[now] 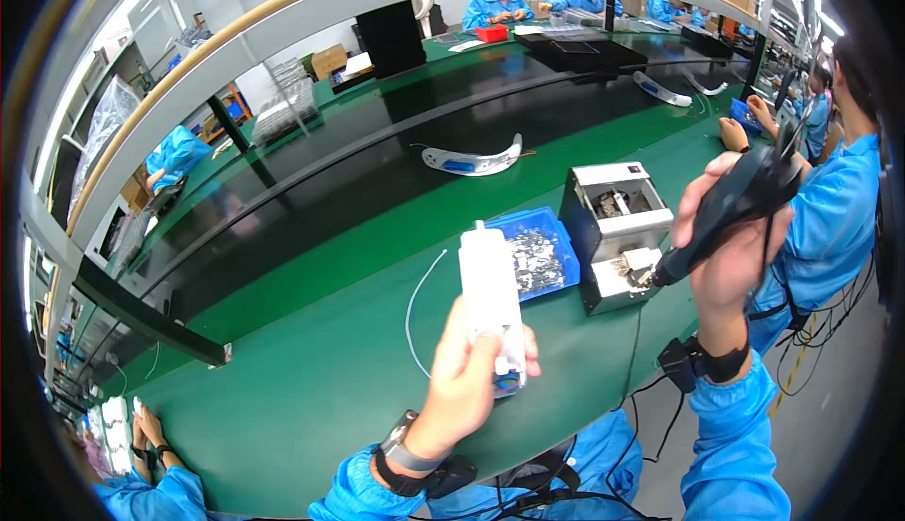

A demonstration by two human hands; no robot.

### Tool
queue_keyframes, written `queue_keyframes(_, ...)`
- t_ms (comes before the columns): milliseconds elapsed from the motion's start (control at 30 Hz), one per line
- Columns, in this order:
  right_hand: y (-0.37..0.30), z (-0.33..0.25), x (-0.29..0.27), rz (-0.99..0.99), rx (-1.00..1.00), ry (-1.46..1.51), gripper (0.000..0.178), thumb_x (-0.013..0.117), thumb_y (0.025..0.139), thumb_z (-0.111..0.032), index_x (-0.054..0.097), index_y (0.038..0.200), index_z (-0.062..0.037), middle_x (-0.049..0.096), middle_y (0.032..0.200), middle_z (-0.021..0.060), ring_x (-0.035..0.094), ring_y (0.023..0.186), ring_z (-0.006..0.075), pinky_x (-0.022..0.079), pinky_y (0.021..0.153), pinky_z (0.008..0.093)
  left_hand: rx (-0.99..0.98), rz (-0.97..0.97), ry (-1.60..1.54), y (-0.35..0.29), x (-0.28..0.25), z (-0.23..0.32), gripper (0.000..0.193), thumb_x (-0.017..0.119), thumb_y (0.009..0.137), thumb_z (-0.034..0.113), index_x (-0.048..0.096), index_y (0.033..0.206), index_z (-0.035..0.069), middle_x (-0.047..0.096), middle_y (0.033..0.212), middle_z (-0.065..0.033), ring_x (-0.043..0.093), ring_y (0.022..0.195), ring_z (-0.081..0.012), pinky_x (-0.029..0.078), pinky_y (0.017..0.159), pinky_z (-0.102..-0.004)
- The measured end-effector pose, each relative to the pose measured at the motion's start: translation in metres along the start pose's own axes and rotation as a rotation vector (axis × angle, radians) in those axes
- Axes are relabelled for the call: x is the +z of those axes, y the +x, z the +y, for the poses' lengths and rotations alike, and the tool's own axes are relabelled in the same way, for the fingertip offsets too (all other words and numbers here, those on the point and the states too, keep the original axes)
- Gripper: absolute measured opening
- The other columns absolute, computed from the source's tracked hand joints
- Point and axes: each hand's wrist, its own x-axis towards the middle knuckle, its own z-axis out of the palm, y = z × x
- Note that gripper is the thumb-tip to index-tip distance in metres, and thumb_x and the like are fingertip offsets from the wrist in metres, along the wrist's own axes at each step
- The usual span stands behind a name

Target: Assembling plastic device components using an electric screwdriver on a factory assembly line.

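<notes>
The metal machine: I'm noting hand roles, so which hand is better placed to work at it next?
Probably the right hand: it holds a dark tool whose tip is at the front of the metal machine. The left hand is farther away, occupied with a white device.

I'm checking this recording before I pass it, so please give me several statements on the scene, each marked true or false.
1. The left hand holds a white plastic housing. True.
2. The right hand holds a pair of metal tweezers. False: it holds a black electric screwdriver.
3. The blue bin of small metal parts stands left of the metal screw feeder. True.
4. The thin pale cable on the table lies to the right of the housing. False: it curves along the left.
5. The curved white piece with a blue block lies nearer the person than the bin. False: it lies beyond it.
</notes>
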Motion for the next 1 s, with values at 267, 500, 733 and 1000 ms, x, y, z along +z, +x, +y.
queue_keyframes(267,-0.029,0.048,-0.026,0.068,0.021,-0.066,0.093,0.036,0.077,-0.087,0.053,0.110,-0.0017,0.061,0.080,0.0125,0.057,0.057,0.0111,0.045,0.052,0.0207,-0.058,0.006,0.034,0.000,-0.003,-0.003,0.032,0.029,0.101,0.010,0.035,0.131,-0.001,0.062,0.090,-0.0166,0.065,0.079,-0.0219,0.054,0.073,-0.0331)
queue_keyframes(500,-0.032,0.054,-0.029,0.093,0.059,-0.113,0.096,0.032,0.075,-0.090,0.055,0.108,-0.0029,0.061,0.076,0.0102,0.057,0.055,0.0104,0.044,0.052,0.0206,-0.091,0.019,0.061,-0.001,0.001,-0.007,0.048,0.037,0.102,0.029,0.036,0.135,-0.005,0.061,0.078,-0.0156,0.065,0.068,-0.0253,0.054,0.066,-0.0372)
queue_keyframes(733,-0.029,0.046,-0.027,0.120,0.053,-0.116,0.096,0.033,0.074,-0.090,0.055,0.108,-0.0028,0.062,0.077,0.0106,0.057,0.055,0.0106,0.044,0.052,0.0207,-0.097,-0.020,0.010,0.001,-0.001,-0.005,0.040,0.028,0.103,0.016,0.037,0.137,-0.003,0.062,0.085,-0.0148,0.064,0.074,-0.0207,0.053,0.071,-0.0334)
queue_keyframes(1000,-0.024,0.056,-0.033,0.099,0.065,-0.115,0.096,0.034,0.074,-0.091,0.056,0.107,-0.0026,0.062,0.076,0.0103,0.057,0.055,0.0112,0.045,0.051,0.0216,-0.089,-0.009,0.013,0.003,0.004,-0.004,0.039,0.029,0.103,0.016,0.037,0.136,-0.003,0.062,0.086,-0.0146,0.064,0.073,-0.0208,0.053,0.071,-0.0333)
